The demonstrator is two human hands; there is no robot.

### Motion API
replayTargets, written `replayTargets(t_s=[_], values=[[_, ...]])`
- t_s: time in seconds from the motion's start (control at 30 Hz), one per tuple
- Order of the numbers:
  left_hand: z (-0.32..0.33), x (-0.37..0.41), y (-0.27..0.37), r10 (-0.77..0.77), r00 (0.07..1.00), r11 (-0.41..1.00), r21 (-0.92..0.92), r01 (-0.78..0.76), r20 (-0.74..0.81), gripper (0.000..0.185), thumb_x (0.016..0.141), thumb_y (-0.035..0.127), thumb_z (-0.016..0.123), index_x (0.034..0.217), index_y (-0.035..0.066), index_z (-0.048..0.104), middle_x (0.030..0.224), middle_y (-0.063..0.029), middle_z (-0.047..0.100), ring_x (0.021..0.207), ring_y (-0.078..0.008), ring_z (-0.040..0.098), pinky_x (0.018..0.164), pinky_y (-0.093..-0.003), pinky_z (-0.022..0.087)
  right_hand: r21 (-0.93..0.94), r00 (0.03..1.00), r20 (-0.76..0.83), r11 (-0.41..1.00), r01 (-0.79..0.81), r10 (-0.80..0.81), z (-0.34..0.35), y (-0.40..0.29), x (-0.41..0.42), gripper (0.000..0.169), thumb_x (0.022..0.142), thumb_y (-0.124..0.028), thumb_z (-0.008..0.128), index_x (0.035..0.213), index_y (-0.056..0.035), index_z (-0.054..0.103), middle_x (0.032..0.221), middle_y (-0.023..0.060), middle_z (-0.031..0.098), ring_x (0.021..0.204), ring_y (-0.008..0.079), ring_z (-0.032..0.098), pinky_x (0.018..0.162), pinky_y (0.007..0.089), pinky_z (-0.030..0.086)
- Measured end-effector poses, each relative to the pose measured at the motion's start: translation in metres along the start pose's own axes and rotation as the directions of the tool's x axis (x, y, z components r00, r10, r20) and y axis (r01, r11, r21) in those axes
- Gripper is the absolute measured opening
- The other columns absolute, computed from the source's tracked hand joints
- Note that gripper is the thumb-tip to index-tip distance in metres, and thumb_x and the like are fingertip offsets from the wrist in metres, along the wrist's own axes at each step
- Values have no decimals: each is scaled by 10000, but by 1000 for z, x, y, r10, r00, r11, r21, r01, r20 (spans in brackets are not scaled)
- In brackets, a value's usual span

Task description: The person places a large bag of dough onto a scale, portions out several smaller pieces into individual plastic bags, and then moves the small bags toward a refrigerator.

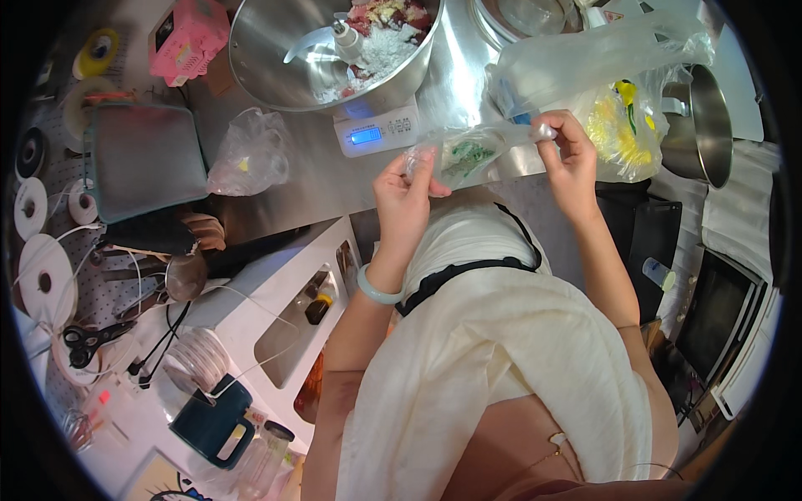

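Note:
My left hand (pixel 406 185) pinches one side of a clear plastic bag (pixel 467 156) that shows green markings or contents; I cannot tell which. The bag's gathered end is held between the thumb and fingers of my right hand (pixel 569 160). It hangs over the front edge of the steel table (pixel 301 181). Just beyond my left hand lies a white digital kitchen scale (pixel 374 133) with a lit blue display. On or just behind the scale stands a large steel bowl (pixel 263 69) holding a chopping blade (pixel 346 41), white powder (pixel 388 53) and reddish pieces (pixel 401 15).
A crumpled clear bag (pixel 250 153) and a rectangular tray (pixel 147 160) lie left. To the right are a yellow-printed plastic bag (pixel 623 128), a long clear bag (pixel 583 59) and a steel pot (pixel 702 134). A pink device (pixel 188 37) stands at the back left.

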State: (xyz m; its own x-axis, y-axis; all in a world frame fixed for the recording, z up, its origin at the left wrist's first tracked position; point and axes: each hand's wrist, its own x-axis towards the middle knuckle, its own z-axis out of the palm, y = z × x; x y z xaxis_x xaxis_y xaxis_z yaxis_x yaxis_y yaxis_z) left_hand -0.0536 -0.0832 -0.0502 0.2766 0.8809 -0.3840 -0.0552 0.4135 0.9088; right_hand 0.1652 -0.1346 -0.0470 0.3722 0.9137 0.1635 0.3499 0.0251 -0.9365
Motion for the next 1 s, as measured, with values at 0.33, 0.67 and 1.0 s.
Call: replayTargets(t_s=[0.33,0.67,1.0], values=[[-3,-5,-15,-51,998,998,-41,49,-47,369,981,218,481,1262,-17,519,724,-59,631,636,-150,635,591,-266,522,-243,792,60,761,601,-607,51,-30,-15,229,730,0,675,946,9,599,816,111,597,726,302,579,701,365,496],[-13,-4,-19,98,986,995,34,-94,-133,269,926,91,547,1165,-31,550,800,-67,615,718,-146,625,645,-257,516,-566,840,505,811,148,200,111,55,-15,139,774,-122,590,826,6,576,890,183,618,879,351,623,701,436,510],[13,-1,-12,528,729,597,420,-684,436,120,833,-26,523,945,-21,565,872,-204,594,775,-358,591,673,-382,480,-481,838,526,863,154,144,103,76,-32,206,759,-180,621,903,-33,626,937,179,649,869,343,632,698,429,509]])
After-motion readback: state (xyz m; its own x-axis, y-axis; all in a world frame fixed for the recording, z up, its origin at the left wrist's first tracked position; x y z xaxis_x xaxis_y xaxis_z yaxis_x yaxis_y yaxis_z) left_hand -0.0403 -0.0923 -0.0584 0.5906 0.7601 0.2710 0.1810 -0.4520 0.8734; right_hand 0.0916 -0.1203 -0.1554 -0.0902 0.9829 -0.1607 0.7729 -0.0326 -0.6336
